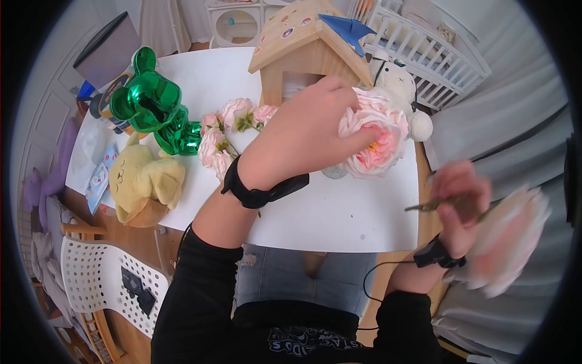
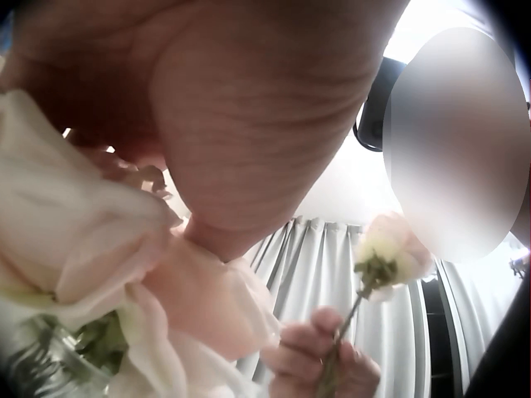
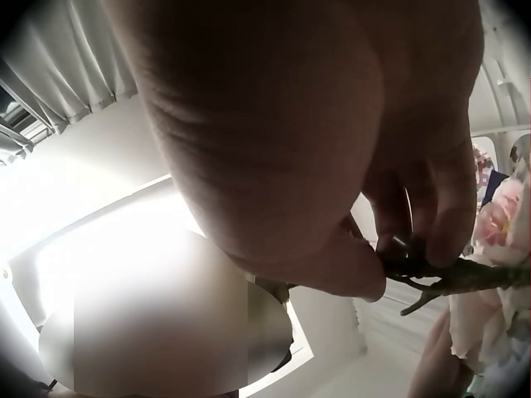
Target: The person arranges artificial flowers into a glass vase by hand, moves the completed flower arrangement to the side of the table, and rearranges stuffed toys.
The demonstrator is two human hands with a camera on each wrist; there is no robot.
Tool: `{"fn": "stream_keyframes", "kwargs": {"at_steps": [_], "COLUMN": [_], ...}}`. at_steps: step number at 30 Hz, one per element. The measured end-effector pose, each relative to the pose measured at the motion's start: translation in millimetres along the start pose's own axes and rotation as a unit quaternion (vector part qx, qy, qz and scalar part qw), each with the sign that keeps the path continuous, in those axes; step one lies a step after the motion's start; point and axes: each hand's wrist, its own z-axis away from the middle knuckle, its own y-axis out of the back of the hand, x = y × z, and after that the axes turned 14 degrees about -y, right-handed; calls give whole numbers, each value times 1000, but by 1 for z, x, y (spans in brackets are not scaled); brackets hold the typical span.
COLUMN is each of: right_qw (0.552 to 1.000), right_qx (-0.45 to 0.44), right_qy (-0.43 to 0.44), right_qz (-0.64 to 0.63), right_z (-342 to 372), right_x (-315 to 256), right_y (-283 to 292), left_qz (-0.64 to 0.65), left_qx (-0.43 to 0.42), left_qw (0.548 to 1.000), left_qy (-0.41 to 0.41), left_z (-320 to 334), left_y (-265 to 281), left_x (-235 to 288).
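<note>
My left hand [image 1: 303,136] reaches over the white table [image 1: 339,224] to a large pink rose bloom [image 1: 382,136], its thumb across the petals and the other fingers mostly hidden behind. Beneath this bloom shows a bit of a clear glass vase [image 1: 334,172], also at the lower left of the left wrist view. Off the table's right edge, my right hand [image 1: 464,197] pinches the stem [image 3: 469,278] of another pale pink rose [image 1: 509,242]. That rose looks blurred in the head view; its green base shows in the left wrist view.
More pink roses [image 1: 215,148] lie left of my left hand. A wooden house [image 1: 288,48] stands behind, with a white plush toy [image 1: 397,85] beside it. A shiny green bear figure [image 1: 157,103] and a yellow plush toy [image 1: 145,179] occupy the left side.
</note>
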Motion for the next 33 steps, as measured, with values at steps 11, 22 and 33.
{"fn": "stream_keyframes", "kwargs": {"at_steps": [11,22,33], "right_qw": [995,989,973], "right_qx": [34,145,221], "right_qy": [77,26,39], "right_qz": [-43,28,54], "right_z": [-88,-87,-89], "right_x": [-43,-30,-30], "right_y": [-32,-32,-35], "left_qz": [16,13,9], "left_qx": [-2,-16,7], "left_qw": [1000,1000,1000], "left_qy": [1,20,1], "left_z": [2,2,0], "left_y": [5,-2,-5], "left_x": [-4,-9,-8]}}
